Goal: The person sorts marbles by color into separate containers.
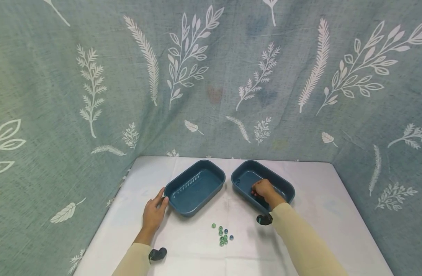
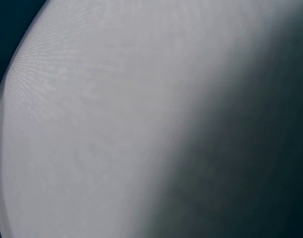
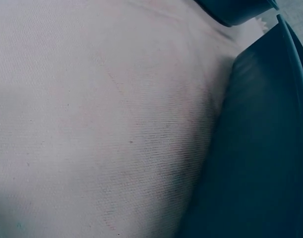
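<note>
In the head view my left hand (image 1: 153,215) rests against the near-left end of the left dark blue tray (image 1: 193,210), fingers extended and thumb at its rim. My right hand (image 1: 265,188) reaches down into the right dark blue tray (image 1: 283,181), its fingers curled near the tray floor. Small dark blue marbles (image 1: 237,182) lie at that tray's left end. Dark spots show by the right fingertips, and I cannot tell whether the fingers hold a marble. Several green marbles (image 1: 221,238) and blue marbles (image 1: 231,237) lie loose on the table between my forearms.
A white cloth covers the table (image 1: 190,253). Grey-green leaf-patterned fabric (image 1: 211,126) hangs behind and along both sides. The right wrist view shows the tray's outer wall (image 3: 250,148) close by. White cloth (image 2: 91,124) and dark shadow fill most of the left wrist view.
</note>
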Motion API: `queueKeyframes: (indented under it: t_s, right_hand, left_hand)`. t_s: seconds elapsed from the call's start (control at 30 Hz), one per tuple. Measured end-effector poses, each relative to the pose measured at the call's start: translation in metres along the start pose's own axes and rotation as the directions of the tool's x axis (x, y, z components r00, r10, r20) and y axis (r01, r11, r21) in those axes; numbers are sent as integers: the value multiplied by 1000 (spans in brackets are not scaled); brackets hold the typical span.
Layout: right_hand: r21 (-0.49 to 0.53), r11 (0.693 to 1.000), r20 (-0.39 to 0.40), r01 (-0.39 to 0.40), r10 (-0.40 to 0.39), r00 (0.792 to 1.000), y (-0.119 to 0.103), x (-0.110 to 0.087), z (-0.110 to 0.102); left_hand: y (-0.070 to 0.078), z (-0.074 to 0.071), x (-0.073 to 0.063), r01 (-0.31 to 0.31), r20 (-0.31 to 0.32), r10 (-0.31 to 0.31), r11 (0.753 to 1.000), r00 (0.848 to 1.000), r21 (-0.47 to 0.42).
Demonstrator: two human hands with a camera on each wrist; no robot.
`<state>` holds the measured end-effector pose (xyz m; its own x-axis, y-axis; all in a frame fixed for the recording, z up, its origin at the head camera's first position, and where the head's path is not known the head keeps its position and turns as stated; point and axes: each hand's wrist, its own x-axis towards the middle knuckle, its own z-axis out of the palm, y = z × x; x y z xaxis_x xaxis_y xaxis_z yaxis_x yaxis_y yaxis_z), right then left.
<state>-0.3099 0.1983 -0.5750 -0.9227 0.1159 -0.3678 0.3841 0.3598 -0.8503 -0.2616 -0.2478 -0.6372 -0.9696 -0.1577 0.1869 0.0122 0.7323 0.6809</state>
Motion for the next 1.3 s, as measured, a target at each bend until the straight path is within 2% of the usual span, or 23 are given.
queueKeyframes:
  t_s: [0.33, 0.47, 0.7, 1.07, 1.3]
  right_hand:
    - [-54, 999, 7, 0, 1, 1000, 5, 7, 2]
    - [-51, 999, -5, -1, 1, 1000, 5, 7, 2]
    - [-57, 998, -11, 13, -14, 1000, 5, 4, 3]
    - [-35, 999, -12, 23, -24, 1000, 2, -1, -3]
    - [-46, 997, -9, 65, -65, 998, -4, -14, -13]
  left_hand:
    - [-1, 0, 1, -28, -12, 28, 1000, 1000, 1]
    - [1, 0, 2, -18, -5, 18, 1000, 1000, -1]
    - [2, 0, 0, 25, 17, -25, 1000, 1000, 0]
    - [2, -2, 1, -10, -4, 10, 1000, 1000, 3]
    - [0, -2, 1, -4, 4, 4, 1000, 1000, -11]
